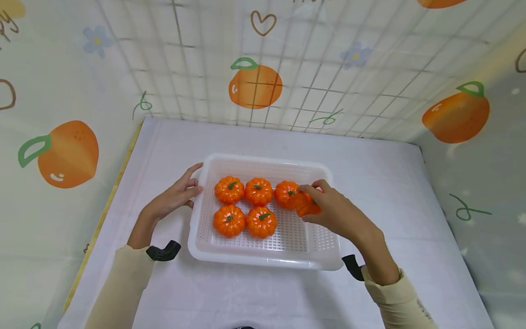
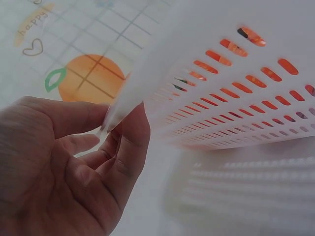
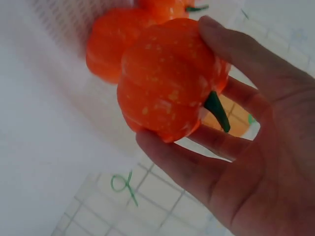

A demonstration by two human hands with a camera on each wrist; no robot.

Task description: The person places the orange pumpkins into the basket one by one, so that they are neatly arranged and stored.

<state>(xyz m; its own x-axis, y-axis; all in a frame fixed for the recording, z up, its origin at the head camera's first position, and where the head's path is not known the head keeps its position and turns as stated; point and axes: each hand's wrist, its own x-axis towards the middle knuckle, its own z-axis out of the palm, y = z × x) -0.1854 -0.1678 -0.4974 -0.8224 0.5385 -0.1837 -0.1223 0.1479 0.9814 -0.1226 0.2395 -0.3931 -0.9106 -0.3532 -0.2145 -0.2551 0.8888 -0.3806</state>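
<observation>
A white perforated plastic basket (image 1: 263,262) stands on the table with several small orange toy pumpkins (image 1: 229,190) inside, each with a green stem. My right hand (image 1: 334,211) is over the basket's right part and grips one pumpkin (image 3: 167,81) between thumb and fingers, its stem toward the palm. Close beside it lies another pumpkin (image 1: 286,194); whether the two touch is hard to tell. At the basket's left side, my left hand (image 2: 74,162) pinches the rim between its thumb and curled fingers. Through the slots of the basket wall (image 2: 236,113), orange shows in the left wrist view.
A white cloth (image 1: 230,292) covers the table, with a yellow strip (image 1: 102,219) along its left edge. Behind and at the sides hang printed curtains (image 1: 263,45) with oranges, hearts and flowers. A black device (image 1: 164,251) sits at each wrist.
</observation>
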